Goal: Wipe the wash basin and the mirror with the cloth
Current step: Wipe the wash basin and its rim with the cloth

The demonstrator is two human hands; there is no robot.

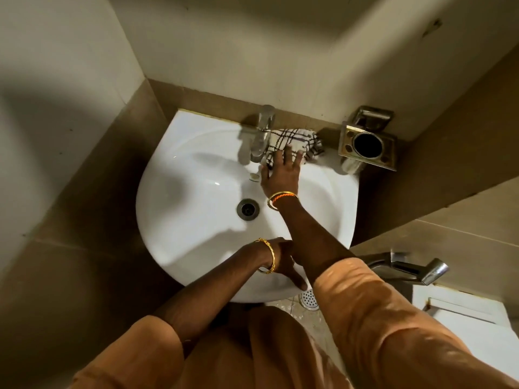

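The white wash basin [196, 178] fills the middle of the view, its drain [247, 209] near the centre. A white cloth with dark checks [292, 138] lies on the back rim, just right of the chrome tap [262, 133]. My right hand [280, 175] lies flat on the cloth's near edge with fingers spread, pressing it onto the rim. My left hand [283, 259] rests on the basin's front rim, fingers pointing right, partly hidden under my right forearm. No mirror is in view.
A metal tumbler holder [368, 144] is fixed to the wall right of the basin. A chrome hand sprayer [415, 268] hangs at lower right above a white cistern [463, 327]. A floor drain [309, 299] shows below the rim. Walls close in on three sides.
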